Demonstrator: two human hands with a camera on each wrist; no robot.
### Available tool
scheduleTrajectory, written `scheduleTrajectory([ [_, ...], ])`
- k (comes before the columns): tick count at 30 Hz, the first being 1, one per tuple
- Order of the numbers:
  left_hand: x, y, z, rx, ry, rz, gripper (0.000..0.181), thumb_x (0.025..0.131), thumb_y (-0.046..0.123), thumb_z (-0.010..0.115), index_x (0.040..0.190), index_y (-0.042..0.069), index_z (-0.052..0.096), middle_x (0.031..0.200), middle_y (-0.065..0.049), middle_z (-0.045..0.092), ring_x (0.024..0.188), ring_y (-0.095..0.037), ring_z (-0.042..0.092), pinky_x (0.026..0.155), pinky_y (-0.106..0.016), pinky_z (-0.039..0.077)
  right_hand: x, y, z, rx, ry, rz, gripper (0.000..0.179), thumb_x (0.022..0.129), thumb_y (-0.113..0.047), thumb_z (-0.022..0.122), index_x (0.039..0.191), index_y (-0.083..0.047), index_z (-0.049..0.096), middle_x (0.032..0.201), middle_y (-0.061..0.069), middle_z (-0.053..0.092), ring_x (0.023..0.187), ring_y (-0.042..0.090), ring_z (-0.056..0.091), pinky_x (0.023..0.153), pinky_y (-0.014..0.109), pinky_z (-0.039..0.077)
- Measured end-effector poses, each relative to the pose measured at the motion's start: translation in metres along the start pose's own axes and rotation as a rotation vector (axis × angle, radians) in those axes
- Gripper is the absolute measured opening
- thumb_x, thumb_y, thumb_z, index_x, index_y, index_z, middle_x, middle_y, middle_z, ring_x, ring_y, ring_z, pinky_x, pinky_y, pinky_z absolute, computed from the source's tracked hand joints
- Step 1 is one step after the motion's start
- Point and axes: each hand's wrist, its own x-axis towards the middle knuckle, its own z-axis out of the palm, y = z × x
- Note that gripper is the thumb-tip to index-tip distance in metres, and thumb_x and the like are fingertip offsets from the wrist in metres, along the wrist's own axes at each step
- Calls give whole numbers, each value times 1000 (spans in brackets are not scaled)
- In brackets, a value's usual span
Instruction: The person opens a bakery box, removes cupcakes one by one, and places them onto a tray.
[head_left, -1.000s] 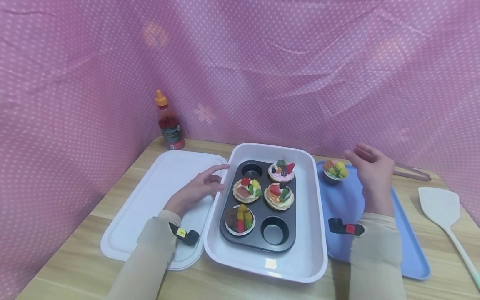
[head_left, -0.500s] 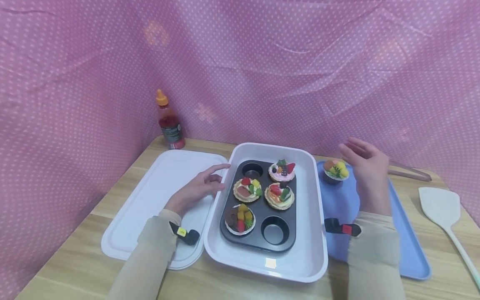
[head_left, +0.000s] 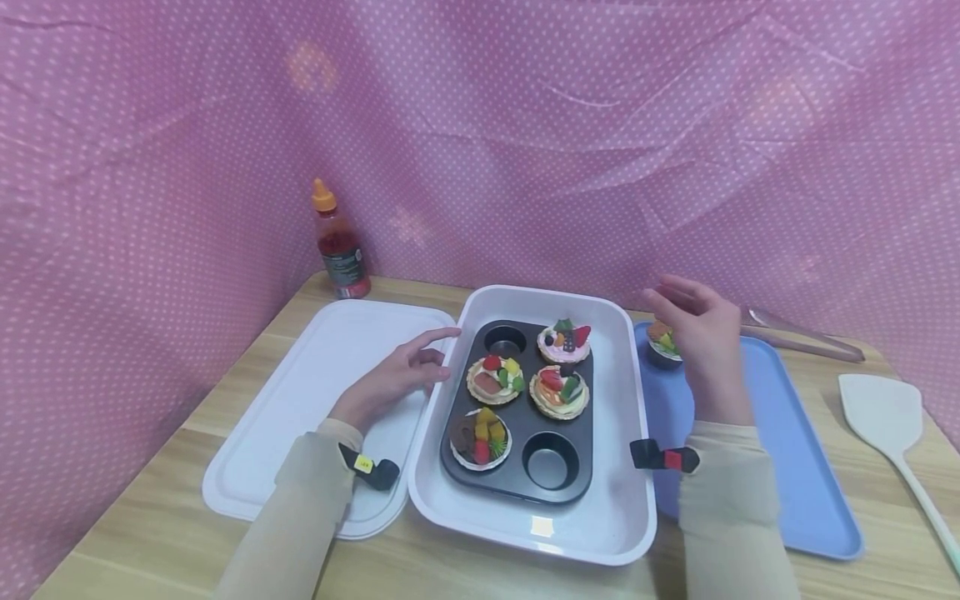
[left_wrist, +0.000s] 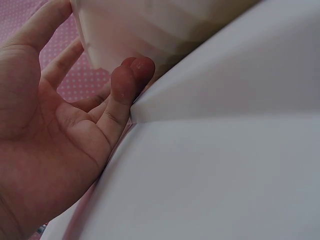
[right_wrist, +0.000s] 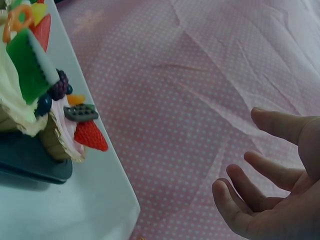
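Note:
My left hand (head_left: 393, 379) is at the left side of a white bin (head_left: 615, 533), fingertips right at its rim; in the left wrist view that hand (left_wrist: 60, 120) shows fingers against the bin's outer wall. Inside the bin stands a dark muffin pan (head_left: 517, 454) with several fruit tarts, one of them a pink-cream tart (head_left: 558, 346) with a strawberry. Its back-left and front-right cups hold nothing. My right hand (head_left: 708, 354) hovers over the blue tray (head_left: 780, 450), holding nothing, and partly hides a small fruit tart (head_left: 663, 350). Loosely spread fingers show on this hand (right_wrist: 270, 190).
A white lid (head_left: 300, 400) lies left of the bin, under my left forearm. At the back left stands a sauce bottle (head_left: 341, 258) with an orange cap. Tongs (head_left: 806, 337) lie behind the blue tray, and a pale spatula (head_left: 881, 412) is at the far right.
My right hand has moved left over the blue tray and now covers part of the tart there. My left hand and the bin have stayed in place.

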Motion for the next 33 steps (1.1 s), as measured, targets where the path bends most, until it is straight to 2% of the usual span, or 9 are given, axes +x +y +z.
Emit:
scheduleTrajectory([
  [5, 0, 0, 0, 3, 10, -23, 64, 95, 32, 69, 151, 40, 41, 123, -14, 59, 109, -27, 56, 95, -40, 42, -1, 0, 5, -20, -3, -9, 55, 92, -32, 74, 141, -14, 59, 142, 10, 61, 117, 9, 61, 98, 26, 48],
  [11, -1, 1, 0, 1, 13, -27, 63, 95, 33, 69, 151, 41, 41, 123, -14, 59, 110, -27, 55, 98, -43, 39, -3, -2, 12, -58, -17, 12, 57, 92, -35, 73, 143, -14, 57, 143, 10, 60, 130, 22, 57, 107, 37, 47],
  [20, 0, 0, 1, 16, 9, -24, 63, 95, 32, 68, 151, 41, 40, 124, -13, 59, 110, -28, 56, 98, -43, 39, -4, 2, 25, -98, -49, 7, 56, 93, -32, 73, 143, -12, 57, 140, 13, 62, 134, 27, 55, 112, 45, 42],
  [25, 0, 0, 1, 22, 8, -18, 63, 95, 33, 68, 151, 41, 40, 123, -14, 60, 110, -28, 56, 97, -43, 40, -3, 6, 32, -119, -64, -5, 57, 93, -32, 73, 143, -11, 56, 140, 14, 61, 133, 29, 56, 110, 46, 44],
  [33, 0, 0, 1, 21, 5, -13, 64, 95, 32, 68, 152, 40, 40, 123, -14, 59, 105, -27, 58, 96, -41, 39, -1, 13, 41, -142, -123, -26, 57, 93, -32, 72, 143, -10, 56, 144, 16, 58, 136, 33, 53, 112, 51, 42],
])
